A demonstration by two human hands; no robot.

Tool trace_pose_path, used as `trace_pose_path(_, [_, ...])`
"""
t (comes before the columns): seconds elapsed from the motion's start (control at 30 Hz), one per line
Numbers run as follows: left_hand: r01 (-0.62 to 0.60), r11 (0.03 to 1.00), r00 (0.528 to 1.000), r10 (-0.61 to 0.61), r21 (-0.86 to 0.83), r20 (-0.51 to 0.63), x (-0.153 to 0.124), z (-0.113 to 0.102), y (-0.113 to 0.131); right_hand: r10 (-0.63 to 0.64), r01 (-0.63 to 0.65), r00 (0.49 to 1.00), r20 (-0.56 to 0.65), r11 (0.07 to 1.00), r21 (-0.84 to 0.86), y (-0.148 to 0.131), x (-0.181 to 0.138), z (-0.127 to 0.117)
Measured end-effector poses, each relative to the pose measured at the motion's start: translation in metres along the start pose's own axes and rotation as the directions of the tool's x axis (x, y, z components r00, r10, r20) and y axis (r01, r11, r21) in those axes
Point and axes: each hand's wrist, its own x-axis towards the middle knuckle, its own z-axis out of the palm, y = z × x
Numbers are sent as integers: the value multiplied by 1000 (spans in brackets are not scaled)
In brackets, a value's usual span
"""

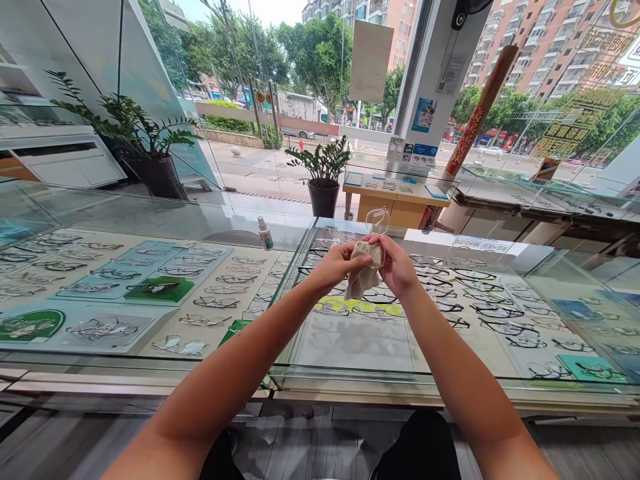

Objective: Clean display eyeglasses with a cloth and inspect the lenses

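Left grip [340, 261]: pinched closed on beige cloth [361, 283].
Right grip [399, 269]: closed on glasses [378, 220].
Glasses position: above bench [350, 347], one lens clear of the grips; other lens apparently against cloth.
Spray bottle [265, 235]: upright on bench, left of cloth.

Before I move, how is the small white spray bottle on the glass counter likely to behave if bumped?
The spray bottle looks tall and narrow, so it could tip. The glass top beneath looks smooth, so it may slide. Its rounded body might roll if knocked over.
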Motion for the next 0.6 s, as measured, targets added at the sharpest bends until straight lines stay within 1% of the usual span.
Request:
trace_pose_path(0.17, [-1,999,999,3,-38,42,0,3,3,1,-1,1000,4,999,41,1,0,-1])
trace_pose_path(0.3, [25,999,998,-24,-24,60,-2,2,5,15,-15,1000,-1,998,68,2,0,-2])
trace_pose_path(0.37, [29,999,998,-28,-14,57,-3,2,5,19,-19,1000,-3,998,58,2,0,-2])
trace_pose_path(0.53, [-29,999,999,29,-24,26,-1,4,1,16,-15,1000,-24,998,62,4,2,-4])
trace_pose_path(0.6, [-32,999,999,32,-19,1,0,5,-1,8,-6,1000,-27,998,62,6,2,-4])
